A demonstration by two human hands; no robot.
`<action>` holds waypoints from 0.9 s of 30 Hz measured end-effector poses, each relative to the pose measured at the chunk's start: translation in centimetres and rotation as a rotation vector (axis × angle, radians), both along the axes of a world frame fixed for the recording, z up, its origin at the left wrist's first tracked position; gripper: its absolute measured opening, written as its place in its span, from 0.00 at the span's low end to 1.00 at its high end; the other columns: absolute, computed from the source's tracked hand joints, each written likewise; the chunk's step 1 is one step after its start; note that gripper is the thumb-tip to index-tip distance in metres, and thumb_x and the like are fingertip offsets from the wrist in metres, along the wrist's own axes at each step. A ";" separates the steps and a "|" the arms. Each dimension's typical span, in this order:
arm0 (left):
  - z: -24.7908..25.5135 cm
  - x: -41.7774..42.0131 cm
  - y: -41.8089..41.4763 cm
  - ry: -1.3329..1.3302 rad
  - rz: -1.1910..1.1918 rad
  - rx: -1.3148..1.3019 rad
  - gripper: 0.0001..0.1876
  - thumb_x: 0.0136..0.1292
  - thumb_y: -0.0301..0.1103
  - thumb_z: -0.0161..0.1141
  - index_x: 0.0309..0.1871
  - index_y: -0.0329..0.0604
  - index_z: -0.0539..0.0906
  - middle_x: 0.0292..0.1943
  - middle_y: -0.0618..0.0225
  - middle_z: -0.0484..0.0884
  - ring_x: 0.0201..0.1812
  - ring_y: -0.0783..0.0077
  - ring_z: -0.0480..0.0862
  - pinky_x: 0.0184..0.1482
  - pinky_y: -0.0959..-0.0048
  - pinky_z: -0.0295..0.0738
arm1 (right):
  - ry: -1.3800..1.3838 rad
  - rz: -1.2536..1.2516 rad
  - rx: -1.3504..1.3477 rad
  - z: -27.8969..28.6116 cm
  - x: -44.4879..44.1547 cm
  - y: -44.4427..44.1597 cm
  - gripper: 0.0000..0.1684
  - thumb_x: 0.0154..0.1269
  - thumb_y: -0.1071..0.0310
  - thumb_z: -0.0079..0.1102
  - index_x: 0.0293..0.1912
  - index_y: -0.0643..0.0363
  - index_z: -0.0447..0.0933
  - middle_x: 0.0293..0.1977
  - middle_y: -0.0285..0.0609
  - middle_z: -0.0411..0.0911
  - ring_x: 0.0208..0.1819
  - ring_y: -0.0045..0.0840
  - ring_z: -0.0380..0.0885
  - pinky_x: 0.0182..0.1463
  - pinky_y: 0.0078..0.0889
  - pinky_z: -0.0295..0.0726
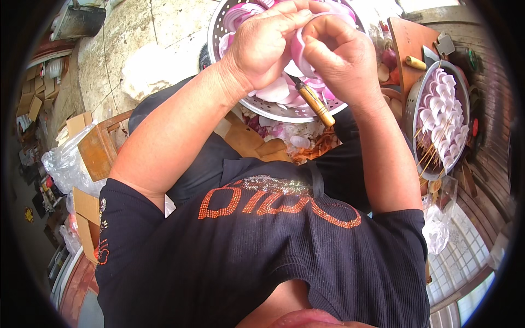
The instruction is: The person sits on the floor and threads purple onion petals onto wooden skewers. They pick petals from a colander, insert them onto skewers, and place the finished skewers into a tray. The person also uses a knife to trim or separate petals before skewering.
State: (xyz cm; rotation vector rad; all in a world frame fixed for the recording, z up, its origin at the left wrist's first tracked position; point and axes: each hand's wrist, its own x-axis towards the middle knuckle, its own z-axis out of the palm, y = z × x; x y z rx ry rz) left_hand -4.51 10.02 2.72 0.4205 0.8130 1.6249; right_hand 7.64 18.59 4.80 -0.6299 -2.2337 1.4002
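Observation:
Both hands meet over a perforated metal colander (279, 116) of cut red onion (272, 91). A curved purple-white onion piece (302, 57) is pinched between the thumb and fingers of my right hand (346, 59). My left hand (262, 47) has its thumb and fingertips on the upper part of the same piece, partly hidden at the picture's top. Below the hands a knife with a wooden handle (315, 104) leans across the colander, its handle resting over the near rim and most of its blade hidden among the onion.
On the right, a metal bowl (415, 143) holds onion pieces on bamboo skewers (434, 145). Behind it stand a wooden board (406, 49) and another wooden-handled knife (416, 62). Onion skins (301, 142) lie below the colander. Plastic bags (65, 164) and cardboard (86, 221) are at left.

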 end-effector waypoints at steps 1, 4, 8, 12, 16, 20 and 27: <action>-0.1 -0.1 0.1 -0.003 0.006 0.014 0.17 0.74 0.32 0.41 0.60 0.37 0.71 0.54 0.59 0.77 0.55 0.68 0.78 0.60 0.70 0.73 | 0.019 0.003 -0.059 0.0 0.1 0.2 0.08 0.53 0.66 0.62 0.30 0.60 0.78 0.26 0.40 0.80 0.29 0.19 0.80 0.36 0.25 0.78; -0.8 -0.7 -0.1 -0.071 -0.046 0.052 0.17 0.74 0.32 0.40 0.60 0.37 0.71 0.53 0.59 0.77 0.55 0.67 0.78 0.60 0.68 0.73 | -0.024 0.088 -0.105 0.5 0.3 0.2 0.09 0.54 0.66 0.61 0.34 0.60 0.80 0.28 0.38 0.81 0.33 0.17 0.80 0.39 0.24 0.79; -0.7 -0.8 0.0 -0.135 -0.038 0.023 0.17 0.74 0.34 0.39 0.59 0.38 0.71 0.53 0.58 0.77 0.56 0.65 0.78 0.61 0.66 0.72 | -0.058 0.125 -0.152 0.9 0.3 0.1 0.10 0.55 0.66 0.64 0.37 0.60 0.81 0.28 0.36 0.81 0.32 0.17 0.80 0.39 0.23 0.79; -0.4 -0.8 0.1 -0.180 -0.058 0.054 0.17 0.74 0.36 0.39 0.58 0.38 0.72 0.54 0.58 0.77 0.56 0.64 0.78 0.61 0.66 0.72 | -0.021 0.162 -0.132 -0.3 0.2 -0.3 0.10 0.55 0.65 0.68 0.36 0.59 0.81 0.28 0.35 0.82 0.31 0.16 0.80 0.37 0.24 0.79; -0.8 -0.6 0.0 -0.225 -0.055 0.032 0.16 0.74 0.36 0.40 0.57 0.38 0.72 0.53 0.57 0.77 0.55 0.64 0.79 0.60 0.66 0.74 | -0.046 0.120 -0.038 0.1 0.1 -0.8 0.09 0.56 0.64 0.68 0.34 0.59 0.81 0.26 0.35 0.81 0.29 0.17 0.80 0.35 0.24 0.79; -0.9 -0.3 -0.1 -0.180 -0.022 -0.026 0.16 0.73 0.35 0.42 0.57 0.38 0.72 0.51 0.58 0.79 0.53 0.64 0.80 0.58 0.66 0.75 | -0.061 0.111 -0.070 0.2 0.1 -1.2 0.08 0.55 0.65 0.67 0.32 0.59 0.81 0.23 0.36 0.80 0.26 0.18 0.79 0.32 0.24 0.78; -0.6 0.1 0.0 -0.117 0.031 -0.054 0.16 0.73 0.34 0.42 0.57 0.35 0.73 0.51 0.58 0.79 0.53 0.66 0.80 0.58 0.68 0.75 | -0.092 0.095 0.013 0.3 0.0 -1.4 0.08 0.48 0.64 0.64 0.26 0.58 0.79 0.20 0.39 0.78 0.24 0.23 0.79 0.30 0.26 0.78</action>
